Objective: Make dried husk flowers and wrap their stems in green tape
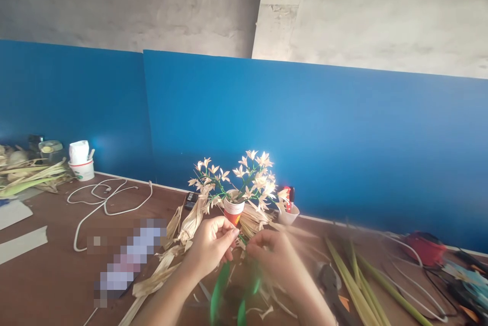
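Observation:
My left hand point(211, 245) and my right hand point(275, 256) meet in front of me above the brown table point(57, 275). Both pinch a small pale piece at their fingertips, too small to name. A blurred green ribbon or tape point(220, 290) hangs below the hands. Just behind them stands a red and white paper cup point(233, 210) holding green stems with pale handmade flowers point(247, 173). Dried husk strips point(179, 234) lie to the left of my left hand.
A white cable point(102, 204) loops across the table at left. A white cup point(81, 160) and husk bundles point(30, 176) sit at far left. Long green leaf strips point(362, 285), dark pliers point(331, 285) and a red object point(425, 247) lie at right. A blue wall panel point(305, 138) backs the table.

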`<action>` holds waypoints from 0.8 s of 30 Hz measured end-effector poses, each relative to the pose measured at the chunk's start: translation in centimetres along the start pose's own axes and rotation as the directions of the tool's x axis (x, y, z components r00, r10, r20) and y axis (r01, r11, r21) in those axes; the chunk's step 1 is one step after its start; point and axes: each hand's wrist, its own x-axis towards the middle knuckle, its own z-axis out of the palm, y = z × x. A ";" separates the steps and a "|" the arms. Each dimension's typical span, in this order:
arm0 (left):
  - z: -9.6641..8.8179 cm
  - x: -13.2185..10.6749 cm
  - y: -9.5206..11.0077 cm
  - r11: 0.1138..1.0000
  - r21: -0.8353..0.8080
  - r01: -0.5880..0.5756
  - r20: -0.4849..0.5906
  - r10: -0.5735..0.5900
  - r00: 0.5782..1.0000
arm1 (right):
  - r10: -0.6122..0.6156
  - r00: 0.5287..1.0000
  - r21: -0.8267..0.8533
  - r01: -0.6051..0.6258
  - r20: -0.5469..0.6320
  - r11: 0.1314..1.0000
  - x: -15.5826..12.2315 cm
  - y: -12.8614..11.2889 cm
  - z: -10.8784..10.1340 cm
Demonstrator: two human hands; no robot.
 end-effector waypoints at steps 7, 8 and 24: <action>-0.3 0.3 -0.5 0.994 -0.100 0.042 0.059 -0.037 0.998 | -0.084 0.996 0.044 0.084 -0.006 0.996 0.0 -0.8 -1.1; -0.3 0.3 -0.6 0.995 -0.089 0.048 0.068 -0.042 0.997 | -0.089 0.996 0.046 0.088 0.005 0.995 -0.1 -0.9 -1.2; -0.7 0.0 0.0 0.991 -0.130 0.040 0.247 -0.006 0.969 | -0.017 0.999 0.208 0.009 0.037 0.978 -0.3 -0.4 1.0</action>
